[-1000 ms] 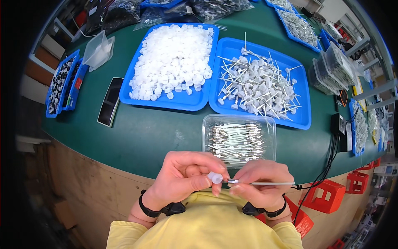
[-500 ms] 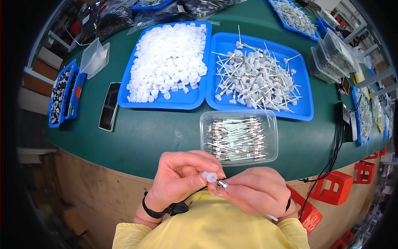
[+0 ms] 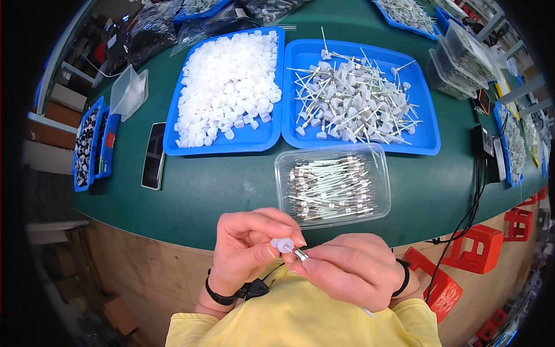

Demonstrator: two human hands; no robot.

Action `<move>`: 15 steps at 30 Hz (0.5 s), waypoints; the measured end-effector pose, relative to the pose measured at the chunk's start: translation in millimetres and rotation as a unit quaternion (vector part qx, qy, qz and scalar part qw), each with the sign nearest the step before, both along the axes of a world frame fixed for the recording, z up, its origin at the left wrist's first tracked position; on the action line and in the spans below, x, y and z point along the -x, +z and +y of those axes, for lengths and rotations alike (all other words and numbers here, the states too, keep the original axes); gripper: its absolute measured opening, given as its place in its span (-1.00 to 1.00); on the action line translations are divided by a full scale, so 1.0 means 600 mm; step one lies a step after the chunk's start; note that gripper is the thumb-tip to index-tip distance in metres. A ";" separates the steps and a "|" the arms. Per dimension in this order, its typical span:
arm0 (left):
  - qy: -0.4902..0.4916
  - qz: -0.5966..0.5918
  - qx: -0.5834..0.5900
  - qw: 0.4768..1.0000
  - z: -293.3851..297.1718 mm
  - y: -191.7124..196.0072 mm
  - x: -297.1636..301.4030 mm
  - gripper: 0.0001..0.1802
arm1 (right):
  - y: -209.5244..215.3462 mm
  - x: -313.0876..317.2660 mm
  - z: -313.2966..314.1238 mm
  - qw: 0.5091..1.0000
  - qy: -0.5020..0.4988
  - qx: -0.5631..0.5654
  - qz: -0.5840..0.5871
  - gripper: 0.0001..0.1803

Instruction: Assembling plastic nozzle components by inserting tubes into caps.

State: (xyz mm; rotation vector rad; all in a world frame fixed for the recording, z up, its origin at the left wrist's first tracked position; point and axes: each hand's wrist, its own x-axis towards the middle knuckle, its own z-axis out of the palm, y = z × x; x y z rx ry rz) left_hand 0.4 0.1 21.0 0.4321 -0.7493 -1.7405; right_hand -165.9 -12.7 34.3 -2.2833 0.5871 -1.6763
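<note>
My left hand point(image 3: 238, 250) pinches a translucent white plastic cap point(image 3: 282, 245) between thumb and fingers, over my lap by the table's front edge. Meeting it from the other side is a thin rod with a shiny metal end point(image 3: 300, 254), gripped by my right hand point(image 3: 357, 267). The metal end touches or enters the cap; which one I cannot tell. Most of the rod is hidden in the right hand, and its pale tip shows below. Just beyond sits a clear plastic box point(image 3: 384, 194) of similar metal-ended rods point(image 3: 332, 188).
Behind stand a blue tray point(image 3: 254, 139) of white caps and another blue tray point(image 3: 426, 139) of capped rods. A phone point(image 3: 153, 156) lies at left, near small blue bins point(image 3: 87, 144). Stacked clear boxes point(image 3: 462, 63), black cables point(image 3: 477, 179) and red stools point(image 3: 474, 248) are at right.
The view has shifted slightly. Both hands keep the cap and rod together, in nearly the same pose. Less of the rod's pale tip shows below my right hand now.
</note>
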 end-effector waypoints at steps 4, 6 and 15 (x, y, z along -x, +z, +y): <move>0.001 0.005 0.008 1.000 -0.001 -0.002 0.000 -0.78 | 0.000 -0.002 0.000 1.000 -0.006 -0.002 -0.006 -0.79; 0.002 0.000 0.018 1.000 -0.001 -0.004 -0.001 -0.78 | 0.000 -0.002 0.002 1.000 -0.006 -0.007 -0.007 -0.79; 0.018 0.015 0.035 0.999 0.001 -0.007 0.001 -0.78 | 0.001 -0.005 0.010 0.998 0.013 -0.061 -0.029 -0.77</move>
